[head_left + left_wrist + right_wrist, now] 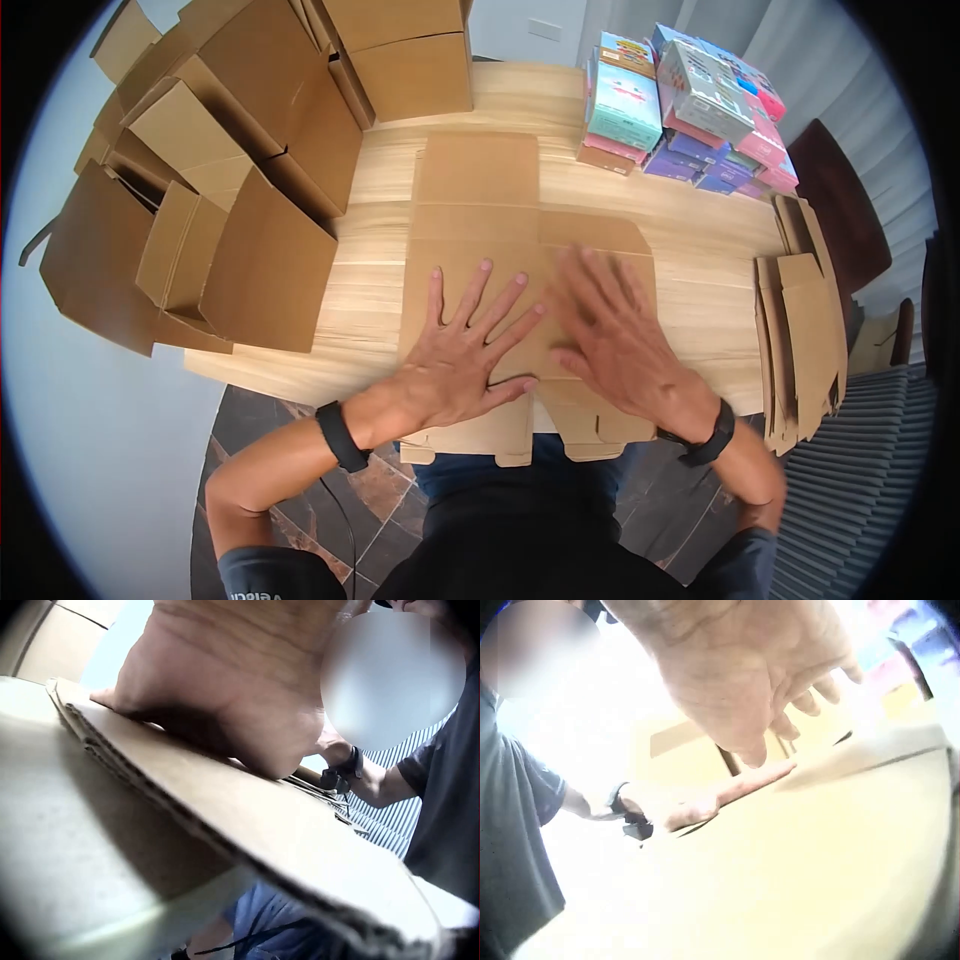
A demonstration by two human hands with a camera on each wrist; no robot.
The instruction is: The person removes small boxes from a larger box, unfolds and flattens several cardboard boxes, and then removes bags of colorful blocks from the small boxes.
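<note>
A flattened brown cardboard box (475, 180) lies on the wooden table in front of the person. The left hand (465, 350) rests on it with fingers spread; in the left wrist view its palm (225, 697) is against the cardboard (225, 795), near a layered edge. The right hand (625, 345), blurred at the fingers, is over the right part of the cardboard. In the right wrist view the right hand (757, 675) appears raised above the cardboard (780, 862), fingers extended and nothing held, with the left hand (727, 795) flat beyond it.
Opened brown boxes (270, 260) stand at the table's left, with another large box (410, 70) at the back. Colourful small boxes (700, 100) are stacked at the back right. Folded cardboard pieces (805, 320) lean at the right edge of the table (700, 260), near a chair (840, 200).
</note>
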